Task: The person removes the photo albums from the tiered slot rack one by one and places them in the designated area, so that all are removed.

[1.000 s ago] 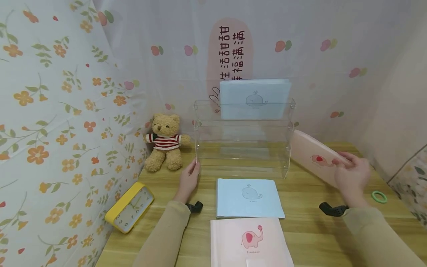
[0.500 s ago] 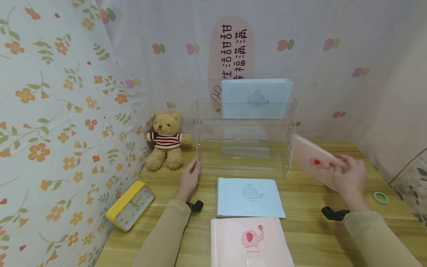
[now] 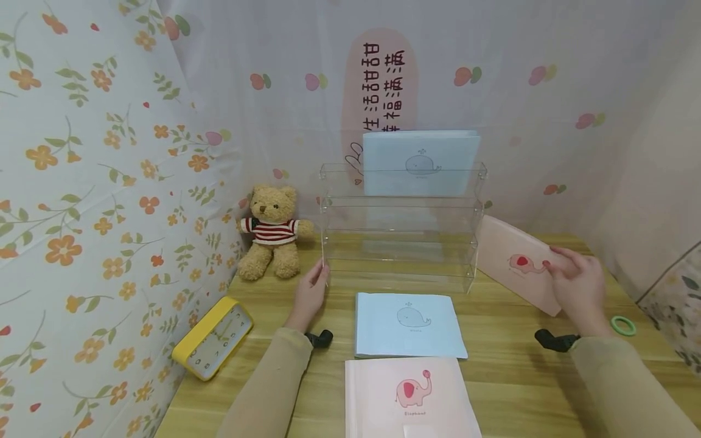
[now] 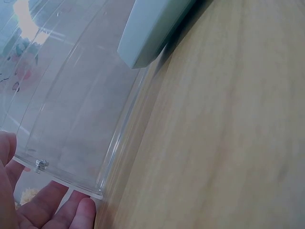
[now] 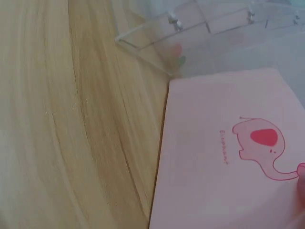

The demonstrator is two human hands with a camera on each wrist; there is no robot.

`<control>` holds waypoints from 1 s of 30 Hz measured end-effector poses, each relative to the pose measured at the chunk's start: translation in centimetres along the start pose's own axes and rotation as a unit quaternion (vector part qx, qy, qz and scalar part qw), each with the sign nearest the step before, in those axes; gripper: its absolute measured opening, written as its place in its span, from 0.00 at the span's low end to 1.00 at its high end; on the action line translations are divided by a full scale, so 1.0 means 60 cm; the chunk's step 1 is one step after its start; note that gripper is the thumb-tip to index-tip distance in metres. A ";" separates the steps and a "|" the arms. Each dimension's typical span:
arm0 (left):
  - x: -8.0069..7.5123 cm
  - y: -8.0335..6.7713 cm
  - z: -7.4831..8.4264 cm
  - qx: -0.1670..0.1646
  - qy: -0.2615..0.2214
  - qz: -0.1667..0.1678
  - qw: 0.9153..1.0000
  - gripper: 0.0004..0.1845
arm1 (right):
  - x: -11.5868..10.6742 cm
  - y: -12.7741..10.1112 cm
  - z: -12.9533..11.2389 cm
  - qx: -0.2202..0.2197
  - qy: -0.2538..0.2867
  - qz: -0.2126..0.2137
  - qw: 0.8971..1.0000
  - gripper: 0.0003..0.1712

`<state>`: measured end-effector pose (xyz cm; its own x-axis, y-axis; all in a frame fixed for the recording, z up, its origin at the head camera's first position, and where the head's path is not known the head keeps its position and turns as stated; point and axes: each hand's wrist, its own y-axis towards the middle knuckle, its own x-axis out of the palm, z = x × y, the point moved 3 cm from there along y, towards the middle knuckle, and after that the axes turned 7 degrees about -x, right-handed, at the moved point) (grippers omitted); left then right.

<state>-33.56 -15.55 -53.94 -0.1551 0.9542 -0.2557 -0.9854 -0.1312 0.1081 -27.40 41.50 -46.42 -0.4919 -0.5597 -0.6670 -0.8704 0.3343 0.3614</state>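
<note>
My left hand (image 3: 309, 292) grips the left side of a clear acrylic rack (image 3: 400, 281) with several shelves. In the left wrist view, the thumb and fingers lie on opposite sides of the rack's side panel (image 4: 81, 119). To the rack's right, my right hand (image 3: 583, 286) pinches a pink elephant notebook (image 3: 509, 267) by its right end. This notebook stands on its long edge, tilted, with its far end close to the rack's right side. Only a fingertip (image 5: 301, 188) shows at the cover's edge in the right wrist view. Blue whale notebooks (image 3: 421, 161) stand in the top shelf.
A blue whale notebook (image 3: 408, 334) lies before the rack, with a pink elephant notebook (image 3: 378, 395) nearer me. At left are a teddy bear (image 3: 274, 234) and a yellow clock (image 3: 213, 337). A green ring (image 3: 623, 326) lies at right on the wooden table (image 3: 515, 377).
The pink notebook in my right hand has turned a little, so its cover faces me more and its top edge shows less. My left hand stays on the rack.
</note>
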 end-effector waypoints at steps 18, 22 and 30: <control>-0.002 0.001 -0.003 -0.009 0.004 -0.004 1.000 0.27 | 0.079 -0.005 0.099 0.128 0.062 -0.064 0.988 0.35; 0.000 0.003 -0.001 -0.006 -0.005 -0.004 1.000 0.27 | 0.087 -0.008 0.101 0.104 0.034 -0.066 0.992 0.35; -0.001 0.001 0.000 -0.004 0.003 0.000 1.000 0.26 | 0.106 -0.019 0.097 0.073 -0.023 -0.045 0.996 0.34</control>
<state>-33.64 -15.61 -53.95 -0.1557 0.9526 -0.2612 -0.9860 -0.1338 0.0997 -29.40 41.97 -54.85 -0.4078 -0.5586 -0.7223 -0.8971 0.3926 0.2028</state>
